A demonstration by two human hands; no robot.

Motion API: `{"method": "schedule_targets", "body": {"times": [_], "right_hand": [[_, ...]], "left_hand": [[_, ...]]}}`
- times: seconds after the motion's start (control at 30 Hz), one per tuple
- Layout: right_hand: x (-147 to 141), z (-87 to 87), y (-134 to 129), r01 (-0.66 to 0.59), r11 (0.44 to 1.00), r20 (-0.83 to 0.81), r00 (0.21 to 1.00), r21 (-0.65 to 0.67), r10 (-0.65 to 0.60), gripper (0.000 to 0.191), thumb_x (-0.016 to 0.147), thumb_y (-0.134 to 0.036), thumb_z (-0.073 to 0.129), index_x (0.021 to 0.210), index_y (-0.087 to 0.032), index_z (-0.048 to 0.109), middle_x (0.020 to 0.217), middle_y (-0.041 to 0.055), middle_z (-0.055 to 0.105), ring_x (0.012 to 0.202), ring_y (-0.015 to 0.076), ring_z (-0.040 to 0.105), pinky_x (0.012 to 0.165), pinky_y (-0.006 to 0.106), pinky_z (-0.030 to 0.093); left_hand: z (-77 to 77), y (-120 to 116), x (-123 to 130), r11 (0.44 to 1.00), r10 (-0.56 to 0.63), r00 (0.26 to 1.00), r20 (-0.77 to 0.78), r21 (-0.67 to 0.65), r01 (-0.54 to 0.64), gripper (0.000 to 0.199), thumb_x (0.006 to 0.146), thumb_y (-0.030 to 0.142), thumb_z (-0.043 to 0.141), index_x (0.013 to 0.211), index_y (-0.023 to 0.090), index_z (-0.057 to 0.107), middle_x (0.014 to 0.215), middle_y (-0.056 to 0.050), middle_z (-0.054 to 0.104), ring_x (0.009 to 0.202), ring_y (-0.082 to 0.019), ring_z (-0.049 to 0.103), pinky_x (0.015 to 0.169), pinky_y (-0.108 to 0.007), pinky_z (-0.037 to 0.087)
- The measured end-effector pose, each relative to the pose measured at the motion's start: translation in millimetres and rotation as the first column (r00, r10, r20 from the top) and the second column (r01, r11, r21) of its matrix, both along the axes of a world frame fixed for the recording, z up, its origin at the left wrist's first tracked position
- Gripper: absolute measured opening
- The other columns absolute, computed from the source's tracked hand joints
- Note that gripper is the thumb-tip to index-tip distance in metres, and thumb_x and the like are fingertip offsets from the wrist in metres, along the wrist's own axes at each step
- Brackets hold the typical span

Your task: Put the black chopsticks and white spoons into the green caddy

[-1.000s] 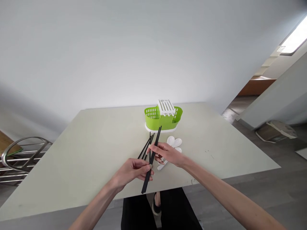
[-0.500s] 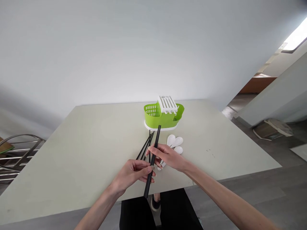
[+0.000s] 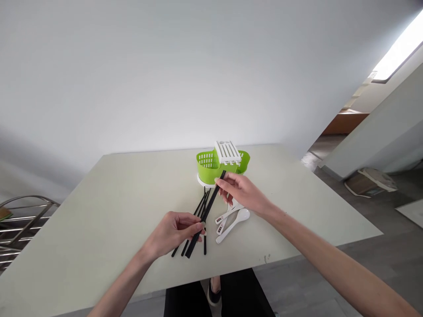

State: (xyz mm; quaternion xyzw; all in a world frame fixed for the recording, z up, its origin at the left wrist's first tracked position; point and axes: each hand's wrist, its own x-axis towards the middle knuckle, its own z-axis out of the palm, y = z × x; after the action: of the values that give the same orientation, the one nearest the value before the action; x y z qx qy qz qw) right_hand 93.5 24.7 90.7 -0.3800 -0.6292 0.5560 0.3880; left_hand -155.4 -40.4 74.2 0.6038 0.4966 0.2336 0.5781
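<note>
A pair of black chopsticks (image 3: 210, 206) slants between my two hands, raised over the table. My left hand (image 3: 176, 233) pinches them near the lower, thicker end. Up near the thin ends, my right hand (image 3: 239, 191) grips the same pair between thumb and fingers. Several loose black chopsticks (image 3: 205, 240) lie beneath, partly hidden by my left hand and the held pair. Several white spoons (image 3: 234, 223) rest to the right, their upper parts partly covered by my right hand. Behind stands a green cutlery basket (image 3: 208, 171) with a white slotted top (image 3: 227, 152).
The pale table (image 3: 139, 189) meets a white wall (image 3: 165, 79) at its back edge. A metal rack (image 3: 26, 224) stands on the floor at the left. A bin-like container (image 3: 370, 181) is on the floor at the right.
My right hand has slid up along the chopsticks toward the thin ends and the basket. My left hand has moved slightly left. The spoons' handles now show.
</note>
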Motion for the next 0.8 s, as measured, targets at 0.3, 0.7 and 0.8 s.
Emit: {"method": "schedule_targets", "body": {"times": [0.3, 0.7, 0.8], "right_hand": [[19.4, 65.6, 26.8, 0.094, 0.947, 0.050, 0.992, 0.306, -0.114, 0.044, 0.093, -0.065, 0.067, 0.092, -0.022, 0.061, 0.084, 0.0036, 0.072, 0.068, 0.0140, 0.069, 0.052, 0.025, 0.053], [24.7, 81.7, 155.5, 0.095, 0.714, 0.315, 0.852, 0.694, -0.419, 0.024, 0.101, -0.040, 0.062, 0.086, -0.022, 0.062, 0.081, 0.0014, 0.076, 0.079, 0.0169, 0.073, 0.077, 0.029, 0.053], [9.8, 68.8, 173.2, 0.030, 0.761, 0.431, 0.809, 0.648, -0.400, 0.020, 0.101, -0.035, 0.060, 0.087, -0.022, 0.064, 0.084, 0.0027, 0.079, 0.081, 0.0182, 0.073, 0.075, 0.029, 0.050]], "left_hand": [[-11.6, 40.9, -22.4, 0.927, 0.243, 0.970, -0.022, 0.299, -0.225, 0.048, 0.088, 0.063, 0.067, 0.107, 0.020, 0.077, 0.097, -0.008, 0.080, 0.087, -0.023, 0.074, 0.080, -0.035, 0.061], [-86.8, 47.7, -78.2, 0.739, 0.622, 0.738, -0.262, 0.508, -0.443, 0.050, 0.092, 0.066, 0.050, 0.088, 0.021, 0.070, 0.059, 0.002, 0.057, 0.056, -0.015, 0.049, 0.057, -0.027, 0.041], [-85.7, 45.8, -77.2, 0.751, 0.603, 0.753, -0.264, 0.504, -0.426, 0.049, 0.093, 0.065, 0.049, 0.085, 0.021, 0.069, 0.064, 0.001, 0.059, 0.059, -0.015, 0.049, 0.058, -0.027, 0.041]]}}
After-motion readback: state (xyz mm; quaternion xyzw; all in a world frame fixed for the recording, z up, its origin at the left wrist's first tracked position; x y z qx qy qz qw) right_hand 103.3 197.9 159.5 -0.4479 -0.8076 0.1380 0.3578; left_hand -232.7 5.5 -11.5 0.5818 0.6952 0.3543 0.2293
